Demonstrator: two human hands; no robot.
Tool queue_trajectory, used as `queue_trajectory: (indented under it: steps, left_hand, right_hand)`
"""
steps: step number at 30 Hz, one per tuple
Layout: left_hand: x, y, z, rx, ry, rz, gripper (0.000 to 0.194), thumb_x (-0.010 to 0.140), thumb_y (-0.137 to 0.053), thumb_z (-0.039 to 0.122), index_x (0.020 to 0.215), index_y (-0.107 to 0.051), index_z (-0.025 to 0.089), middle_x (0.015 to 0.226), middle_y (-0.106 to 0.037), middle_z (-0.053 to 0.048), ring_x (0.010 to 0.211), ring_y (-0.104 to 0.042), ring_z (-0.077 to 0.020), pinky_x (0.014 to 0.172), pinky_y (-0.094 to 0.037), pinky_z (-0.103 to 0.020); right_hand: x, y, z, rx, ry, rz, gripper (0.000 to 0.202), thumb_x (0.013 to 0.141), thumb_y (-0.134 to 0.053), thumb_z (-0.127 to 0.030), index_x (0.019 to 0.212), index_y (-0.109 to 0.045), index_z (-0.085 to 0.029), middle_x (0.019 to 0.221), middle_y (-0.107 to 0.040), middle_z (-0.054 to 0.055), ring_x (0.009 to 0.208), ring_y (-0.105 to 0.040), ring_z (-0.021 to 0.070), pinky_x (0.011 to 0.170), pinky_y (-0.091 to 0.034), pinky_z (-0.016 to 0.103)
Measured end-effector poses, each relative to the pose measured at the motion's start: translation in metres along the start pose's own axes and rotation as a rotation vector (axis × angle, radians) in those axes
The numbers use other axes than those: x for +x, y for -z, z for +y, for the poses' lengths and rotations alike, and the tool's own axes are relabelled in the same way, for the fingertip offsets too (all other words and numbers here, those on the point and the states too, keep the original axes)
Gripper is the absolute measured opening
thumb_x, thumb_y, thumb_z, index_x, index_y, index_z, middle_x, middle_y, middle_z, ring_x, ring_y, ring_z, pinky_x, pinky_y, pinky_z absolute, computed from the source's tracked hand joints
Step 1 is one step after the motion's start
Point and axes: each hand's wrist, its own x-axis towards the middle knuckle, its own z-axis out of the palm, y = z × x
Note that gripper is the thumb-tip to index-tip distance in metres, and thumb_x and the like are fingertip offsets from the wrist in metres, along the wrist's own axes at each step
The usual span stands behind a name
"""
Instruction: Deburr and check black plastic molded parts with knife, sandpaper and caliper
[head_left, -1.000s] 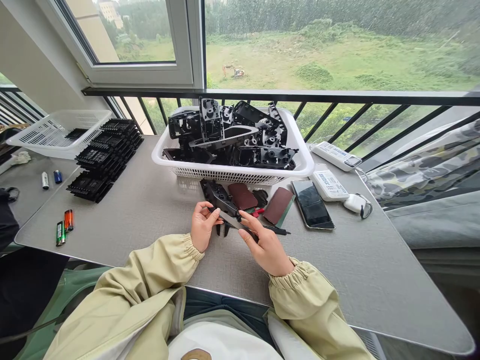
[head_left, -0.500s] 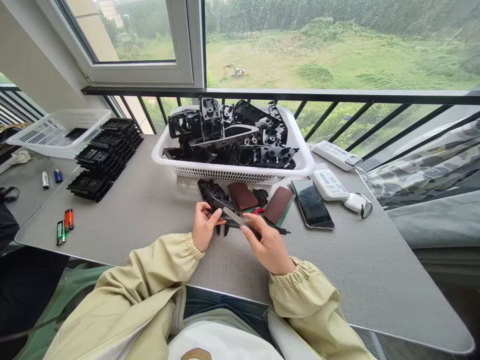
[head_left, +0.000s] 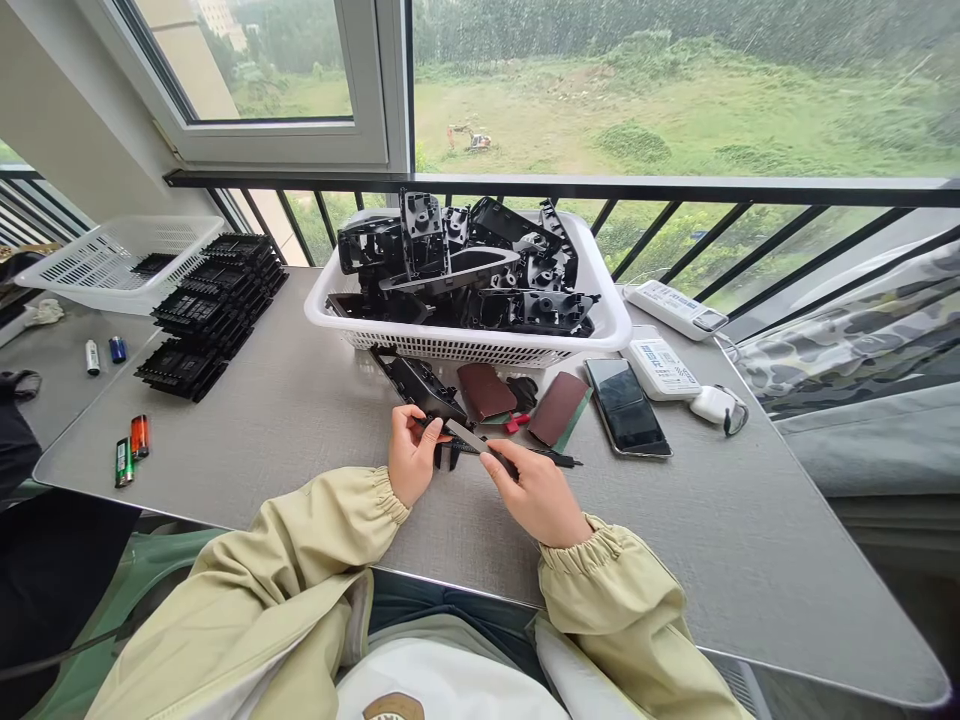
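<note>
The black moulded part (head_left: 420, 385) is just in front of the white basket (head_left: 465, 339), its near end pinched between the thumb and fingers of the person's left hand (head_left: 412, 465). The right hand (head_left: 540, 490), in front of the basket's right half, has its fingers closed on a flat grey file (head_left: 466, 437), whose tip lies at the part's edge by the left thumb; whether they touch cannot be told. Two dark red sheets (head_left: 559, 408) lie on the counter (head_left: 675, 560) before the basket, a phone (head_left: 628, 405) near its front right corner, and stacked black pieces (head_left: 214, 310) to its left.
</note>
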Motion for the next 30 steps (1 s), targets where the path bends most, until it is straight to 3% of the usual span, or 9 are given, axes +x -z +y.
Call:
queue_trajectory:
  steps: [11,16,21,23,27,30]
  left_hand:
    - [0.001,0.000,0.000,-0.009,-0.002,0.025,0.041,0.072,-0.073,0.045,0.086,-0.041,0.023,0.087,-0.044,0.002,0.074,-0.055,-0.0106,0.062,-0.057,-0.024]
    - [0.000,-0.001,0.002,-0.070,0.001,0.064,0.044,0.070,-0.073,0.051,0.087,-0.042,0.024,0.087,-0.046,0.001,0.074,-0.056,-0.0120,0.061,-0.055,-0.025]
    - [0.000,0.001,0.008,-0.100,0.029,0.022,0.037,0.074,-0.067,0.054,0.091,-0.052,0.024,0.089,-0.053,-0.001,0.076,-0.059,-0.0143,0.060,-0.054,-0.025]
    - [0.000,0.001,0.010,-0.108,0.046,-0.004,0.035,0.073,-0.068,0.052,0.087,-0.053,0.023,0.086,-0.054,0.000,0.075,-0.059,-0.0137,0.058,-0.053,-0.024]
    - [0.001,0.001,0.011,-0.100,0.058,-0.023,0.039,0.067,-0.076,0.041,0.081,-0.045,0.023,0.077,-0.053,0.004,0.069,-0.057,-0.0119,0.059,-0.053,-0.025]
    - [0.002,0.001,0.012,-0.094,0.063,-0.017,0.045,0.066,-0.077,0.040,0.077,-0.037,0.023,0.071,-0.050,0.006,0.062,-0.056,-0.0111,0.054,-0.052,-0.025]
  right_hand:
    - [0.001,0.003,0.002,0.034,-0.037,-0.043,0.035,0.089,-0.045,-0.039,0.104,-0.071,-0.019,0.100,-0.075,0.009,0.090,-0.070,0.0264,0.076,-0.055,0.037]
    - [0.001,0.007,0.003,0.068,-0.029,-0.036,0.035,0.090,-0.044,-0.041,0.103,-0.070,-0.021,0.086,-0.075,0.006,0.071,-0.068,0.0217,0.065,-0.051,0.032]
    - [0.000,0.008,0.002,0.124,0.007,-0.003,0.045,0.093,-0.041,-0.041,0.126,-0.059,-0.017,0.075,-0.069,0.004,0.052,-0.057,0.0167,0.056,-0.047,0.030]
    - [0.000,0.007,0.002,0.145,0.044,-0.013,0.045,0.093,-0.041,-0.039,0.129,-0.057,-0.018,0.083,-0.072,0.005,0.060,-0.062,0.0179,0.062,-0.051,0.031]
    - [0.000,0.004,0.004,0.185,0.134,-0.008,0.038,0.092,-0.045,-0.035,0.121,-0.064,-0.019,0.111,-0.072,0.009,0.095,-0.069,0.0235,0.084,-0.054,0.035]
    - [0.000,0.004,0.005,0.197,0.122,0.034,0.037,0.092,-0.046,-0.035,0.119,-0.065,-0.018,0.113,-0.072,0.010,0.099,-0.069,0.0239,0.086,-0.055,0.035]
